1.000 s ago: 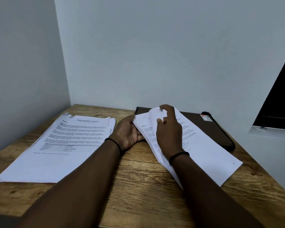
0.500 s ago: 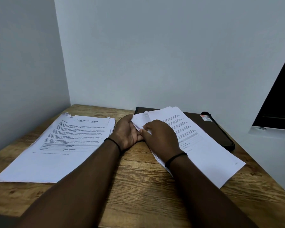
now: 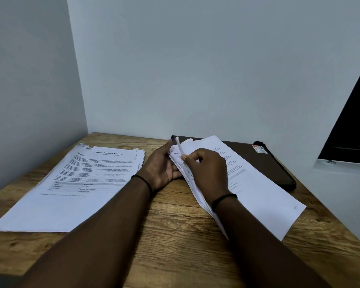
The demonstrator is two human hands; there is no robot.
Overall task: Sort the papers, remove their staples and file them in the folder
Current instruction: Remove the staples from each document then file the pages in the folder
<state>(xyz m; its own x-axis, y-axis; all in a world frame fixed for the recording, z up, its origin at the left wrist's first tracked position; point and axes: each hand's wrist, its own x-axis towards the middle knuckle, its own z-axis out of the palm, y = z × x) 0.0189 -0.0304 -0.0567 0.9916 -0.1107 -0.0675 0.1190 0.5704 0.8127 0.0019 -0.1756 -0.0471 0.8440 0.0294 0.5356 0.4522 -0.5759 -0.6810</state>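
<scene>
Head view: at 1 o'clock from the frame's middle, the left hand (image 3: pixel 161 168) cradles the near-left corner of the right stack of papers (image 3: pixel 258 190), fingers curled under and round its edge. The right hand (image 3: pixel 208 169) pinches the top sheet's corner (image 3: pixel 180 149) between thumb and forefinger. Half a second ago that corner lay flatter under the knuckles; now it stands peeled up on edge, and the right hand has drawn back toward 3 o'clock. That suggests the person is baring the stapled corner, with staple removal on this bundle still under way. No staple can be made out. The dark folder (image 3: pixel 266 163) lies shut under the stack's far end at 2 o'clock. The left stack of papers (image 3: pixel 75 183) rests untouched on the bench (image 3: pixel 175 235) at 9 o'clock.
</scene>
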